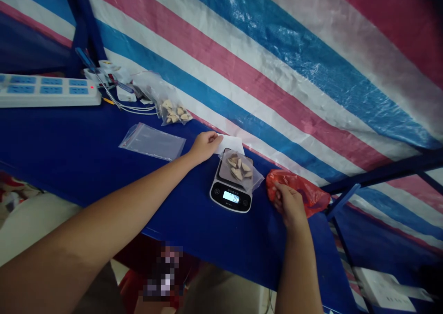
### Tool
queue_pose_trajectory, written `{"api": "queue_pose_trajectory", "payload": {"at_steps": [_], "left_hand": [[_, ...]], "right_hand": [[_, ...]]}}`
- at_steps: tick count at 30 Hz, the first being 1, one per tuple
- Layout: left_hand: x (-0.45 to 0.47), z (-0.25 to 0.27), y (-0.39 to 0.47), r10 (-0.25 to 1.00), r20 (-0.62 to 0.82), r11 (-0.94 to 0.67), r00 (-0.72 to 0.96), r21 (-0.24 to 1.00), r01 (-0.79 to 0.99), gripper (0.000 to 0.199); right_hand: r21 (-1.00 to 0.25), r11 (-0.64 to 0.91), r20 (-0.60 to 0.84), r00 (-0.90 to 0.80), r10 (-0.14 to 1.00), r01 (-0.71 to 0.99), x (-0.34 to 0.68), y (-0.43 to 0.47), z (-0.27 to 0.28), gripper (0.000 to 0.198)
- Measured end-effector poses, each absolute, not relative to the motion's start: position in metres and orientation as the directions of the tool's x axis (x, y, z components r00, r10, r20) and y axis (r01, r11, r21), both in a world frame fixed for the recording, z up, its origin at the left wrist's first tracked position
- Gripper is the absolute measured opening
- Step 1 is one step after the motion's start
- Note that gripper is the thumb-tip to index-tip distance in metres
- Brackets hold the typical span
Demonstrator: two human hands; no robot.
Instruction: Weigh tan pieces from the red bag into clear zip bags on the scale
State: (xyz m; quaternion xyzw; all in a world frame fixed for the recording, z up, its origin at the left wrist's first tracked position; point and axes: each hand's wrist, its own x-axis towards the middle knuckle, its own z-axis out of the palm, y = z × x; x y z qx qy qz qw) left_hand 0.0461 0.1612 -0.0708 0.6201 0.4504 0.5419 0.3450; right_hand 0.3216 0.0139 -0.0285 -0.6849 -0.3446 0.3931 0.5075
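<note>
My left hand (206, 146) is closed with its fingertips on the edge of a white slip of paper (231, 143) behind the scale. In the middle of the table stands a small kitchen scale (215, 195) with a lit display. On its plate lies a clear plastic bag (254, 181) with several pale, dried slices (238, 167) in it. To the right of the scale, my right hand (289, 202) is closed on the near side of a red plastic bag (313, 195). The contents of the red bag are hidden.
Flat clear zip bags (155, 141) lie left of my left hand. Behind them sits another bag of slices (176, 112), beside white cables and a blue-handled screwdriver (86, 60). A power strip (48, 90) is at the far left. A striped tarp wall (221, 88) borders the blue table (104, 129).
</note>
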Motion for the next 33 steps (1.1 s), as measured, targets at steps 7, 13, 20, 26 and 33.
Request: {"api": "queue_pose_trajectory", "payload": {"at_steps": [7, 13, 20, 26, 33], "left_hand": [[0.046, -0.073, 0.166, 0.85, 0.452, -0.394, -0.269, 0.886, 0.243, 0.028], [0.045, -0.068, 0.164, 0.823, 0.48, -0.427, -0.306, 0.876, 0.224, 0.041], [0.042, -0.057, 0.154, 0.868, 0.477, -0.448, -0.141, 0.873, 0.192, 0.045], [0.038, -0.052, 0.157, 0.879, 0.422, -0.367, -0.224, 0.897, 0.248, 0.054], [0.039, -0.047, 0.148, 0.812, 0.564, -0.505, -0.147, 0.807, 0.308, 0.05]], "right_hand": [[-0.984, -0.111, -0.17, 0.574, 0.801, -0.136, 0.318, 0.019, -0.029, 0.052], [-0.94, -0.097, -0.272, 0.544, 0.794, -0.328, 0.303, 0.024, -0.032, 0.049], [-0.977, -0.142, -0.207, 0.56, 0.802, -0.158, 0.291, 0.033, -0.045, 0.043], [-0.988, -0.131, -0.152, 0.61, 0.777, -0.079, 0.287, 0.039, -0.057, 0.034], [-0.99, -0.126, -0.137, 0.609, 0.782, -0.061, 0.29, 0.042, -0.06, 0.036]]}}
